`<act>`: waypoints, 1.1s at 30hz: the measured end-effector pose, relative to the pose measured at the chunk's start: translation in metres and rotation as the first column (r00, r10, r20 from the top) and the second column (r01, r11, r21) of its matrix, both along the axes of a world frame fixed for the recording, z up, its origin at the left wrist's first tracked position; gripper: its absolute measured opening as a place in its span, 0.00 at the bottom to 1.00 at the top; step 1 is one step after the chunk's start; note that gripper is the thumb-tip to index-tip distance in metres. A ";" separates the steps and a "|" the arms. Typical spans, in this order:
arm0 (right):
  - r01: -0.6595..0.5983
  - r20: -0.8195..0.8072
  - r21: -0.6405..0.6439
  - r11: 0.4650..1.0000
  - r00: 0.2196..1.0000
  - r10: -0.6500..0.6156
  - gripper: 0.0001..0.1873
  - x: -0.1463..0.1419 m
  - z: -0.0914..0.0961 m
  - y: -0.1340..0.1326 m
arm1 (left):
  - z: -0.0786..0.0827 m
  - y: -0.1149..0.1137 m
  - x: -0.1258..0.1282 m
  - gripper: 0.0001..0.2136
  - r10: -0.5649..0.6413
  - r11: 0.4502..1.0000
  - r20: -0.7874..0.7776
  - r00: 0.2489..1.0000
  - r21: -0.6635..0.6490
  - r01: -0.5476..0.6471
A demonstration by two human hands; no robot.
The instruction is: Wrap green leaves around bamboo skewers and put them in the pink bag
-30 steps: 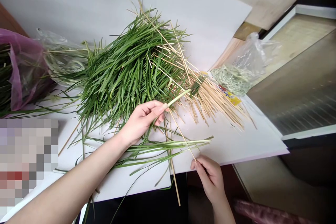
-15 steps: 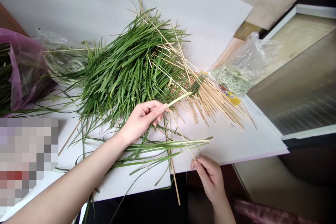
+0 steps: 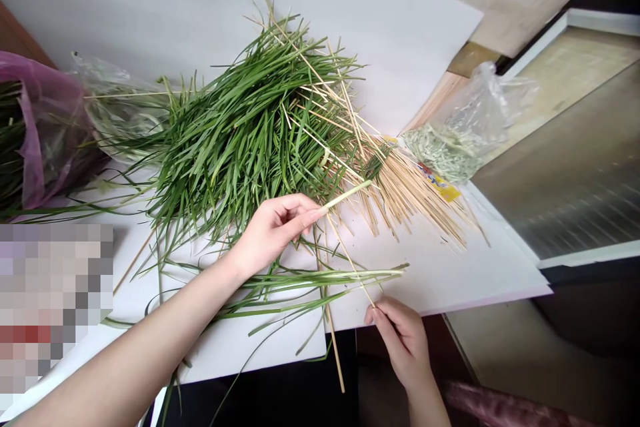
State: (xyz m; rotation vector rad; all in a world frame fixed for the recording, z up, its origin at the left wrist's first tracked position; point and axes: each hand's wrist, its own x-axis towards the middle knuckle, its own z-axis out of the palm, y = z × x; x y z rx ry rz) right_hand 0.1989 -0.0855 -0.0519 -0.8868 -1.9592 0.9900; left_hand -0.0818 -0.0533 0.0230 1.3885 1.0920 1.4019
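My left hand [image 3: 283, 223] pinches the pale end of a chive stalk [image 3: 350, 194], which points to the upper right. Between thumb and finger, my right hand [image 3: 397, 333] grips a thin bamboo skewer [image 3: 349, 257] by its lower end. The skewer slants up to the fingertips of my left hand, where its far tip is hidden. Beneath both lie several loose garlic chives [image 3: 320, 277], stretched across the white table. Behind my left hand rises a large heap of green chives [image 3: 235, 127]. Many bamboo skewers [image 3: 410, 180] are spread out to the right of the heap.
A pink plastic bag [image 3: 40, 127] with greens stands at the left, beside a clear bag [image 3: 125, 117]. At the right sits another clear bag [image 3: 445, 147] with pale green contents. One skewer [image 3: 336, 353] juts over the front edge of the white table [image 3: 480, 267].
My left hand and the chive stalk have shifted very slightly right and down. My right hand keeps its hold on the skewer, almost unmoved.
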 end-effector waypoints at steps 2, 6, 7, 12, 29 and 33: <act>-0.007 -0.007 -0.005 1.000 1.000 0.007 0.17 0.001 -0.001 0.000 | 0.001 0.000 -0.001 0.11 0.000 1.000 -0.019 1.000 0.003 0.000; -0.022 -0.018 -0.010 1.000 1.000 0.022 0.17 0.001 -0.002 0.001 | -0.001 0.000 0.000 0.11 0.008 1.000 -0.056 0.998 0.019 -0.007; -0.021 -0.016 -0.008 1.000 1.000 0.020 0.17 0.001 -0.002 0.001 | -0.003 -0.001 0.002 0.11 -0.002 1.000 -0.082 0.997 0.023 0.004; -0.002 -0.023 -0.001 1.000 1.000 0.002 0.16 -0.001 -0.001 0.000 | -0.014 -0.007 0.019 0.10 -0.197 0.980 -0.241 0.950 -0.064 0.187; 0.062 -0.069 0.011 0.998 0.996 -0.061 0.15 -0.002 -0.002 -0.001 | -0.009 -0.006 0.015 0.10 -0.331 0.935 -0.179 0.927 -0.194 0.296; 0.093 -0.087 -0.025 0.995 0.992 -0.095 0.16 -0.001 -0.001 -0.002 | -0.007 -0.006 0.012 0.13 -0.412 0.894 -0.123 0.903 -0.247 0.374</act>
